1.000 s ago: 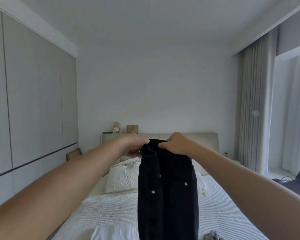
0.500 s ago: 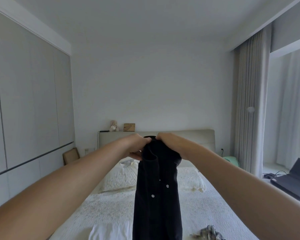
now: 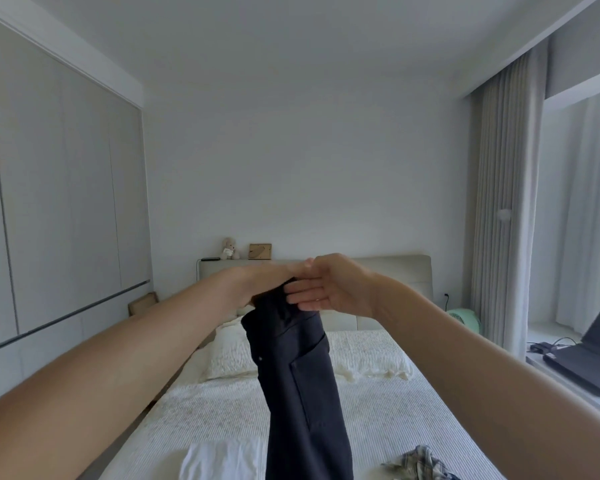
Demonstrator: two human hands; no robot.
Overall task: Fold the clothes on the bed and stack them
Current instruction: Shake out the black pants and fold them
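Dark trousers (image 3: 298, 375) hang lengthwise at six o'clock above the bed (image 3: 378, 410), waistband pinched in the left hand (image 3: 267, 277). The right hand (image 3: 329, 289) lays straight fingers flat against the waistband. The cloth looks soft, fairly heavy; best held at the waistband corners.

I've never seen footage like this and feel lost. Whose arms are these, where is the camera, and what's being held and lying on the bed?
There is no machine here: a person wears a wide-angle camera on their head, so you see their own two bare arms reaching forward. The left hand grips the top of a pair of dark navy trousers, which hang down over the white striped bed. The right hand lies against the trousers' top with straight fingers. On the bed lie a white garment and a crumpled plaid cloth, waiting to be folded.
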